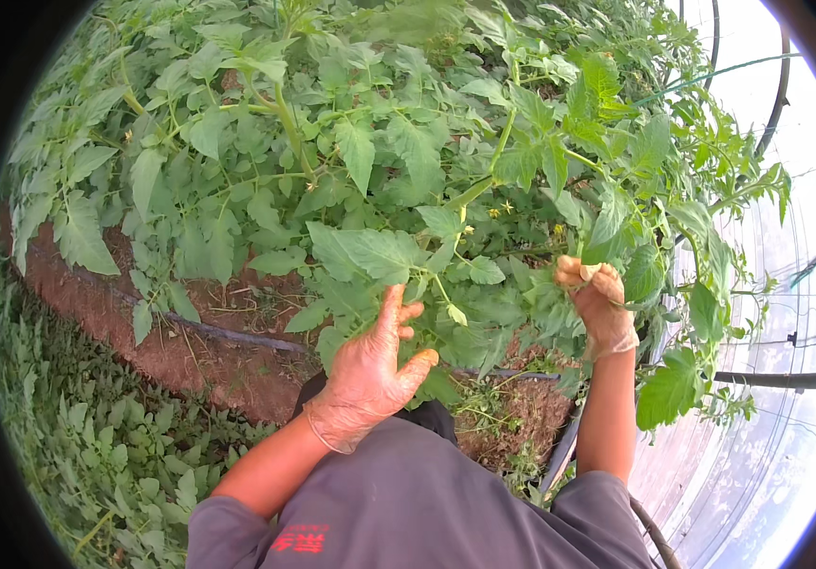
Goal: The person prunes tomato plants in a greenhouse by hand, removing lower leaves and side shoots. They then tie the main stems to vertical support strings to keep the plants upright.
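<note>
In the head view, my left hand [376, 370] wears a thin clear glove, stained brown at the fingertips. Its thumb stands apart, and its index finger reaches the lower edge of a tomato leaf [379, 254]. A thick green tomato stem [472, 192] slants upward beyond it, with small yellow flowers [500, 210] nearby. Farther right, my right hand [599, 302], gloved the same way, is raised with curled fingers against the tomato foliage [611, 220]. Whether a leaf or stalk is pinched there cannot be made out.
Dense tomato plants [223, 142] spread across the far side. A dark drip hose [237, 334] runs along the brown soil [166, 363]. At right stand translucent plastic sheeting [757, 284] and a dark curved pipe [785, 380]. Green twine [721, 75] stretches above. More plants [109, 462] grow at lower left.
</note>
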`<state>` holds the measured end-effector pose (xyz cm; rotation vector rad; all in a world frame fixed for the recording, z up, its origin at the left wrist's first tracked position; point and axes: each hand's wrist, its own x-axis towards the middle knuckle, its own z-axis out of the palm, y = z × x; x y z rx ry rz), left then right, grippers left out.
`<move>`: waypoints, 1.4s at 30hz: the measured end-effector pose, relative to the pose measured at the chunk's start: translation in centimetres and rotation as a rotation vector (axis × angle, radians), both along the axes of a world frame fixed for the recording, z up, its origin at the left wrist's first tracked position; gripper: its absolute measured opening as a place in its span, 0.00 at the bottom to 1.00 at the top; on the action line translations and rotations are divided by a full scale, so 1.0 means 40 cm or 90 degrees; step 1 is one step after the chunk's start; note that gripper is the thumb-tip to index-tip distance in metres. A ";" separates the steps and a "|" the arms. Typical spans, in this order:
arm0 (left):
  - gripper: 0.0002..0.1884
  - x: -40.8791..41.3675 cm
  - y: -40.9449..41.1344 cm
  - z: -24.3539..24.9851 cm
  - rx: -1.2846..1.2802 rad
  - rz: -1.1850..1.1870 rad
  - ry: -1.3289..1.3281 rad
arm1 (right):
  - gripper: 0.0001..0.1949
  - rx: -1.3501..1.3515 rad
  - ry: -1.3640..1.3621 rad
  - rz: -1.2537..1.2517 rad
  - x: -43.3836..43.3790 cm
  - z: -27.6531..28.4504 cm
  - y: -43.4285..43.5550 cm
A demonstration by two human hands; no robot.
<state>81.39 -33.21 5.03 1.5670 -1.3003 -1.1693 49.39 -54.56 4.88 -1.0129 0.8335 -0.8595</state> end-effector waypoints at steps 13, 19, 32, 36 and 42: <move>0.30 0.040 0.025 0.093 0.149 -0.490 0.247 | 0.26 0.063 0.215 0.281 -0.194 0.334 0.412; 0.26 0.084 0.084 -0.023 0.250 -0.194 0.359 | 0.27 -0.054 0.113 0.196 -0.196 0.309 0.456; 0.22 0.455 -0.195 -0.069 -0.082 0.337 0.208 | 0.29 -0.075 0.099 0.477 -0.001 0.296 0.411; 0.31 0.499 -0.346 -0.079 -0.108 0.258 0.179 | 0.26 -0.096 0.058 0.488 0.175 0.317 0.373; 0.16 0.481 -0.410 -0.127 -0.183 0.171 0.299 | 0.22 0.021 0.081 0.373 0.552 0.308 0.292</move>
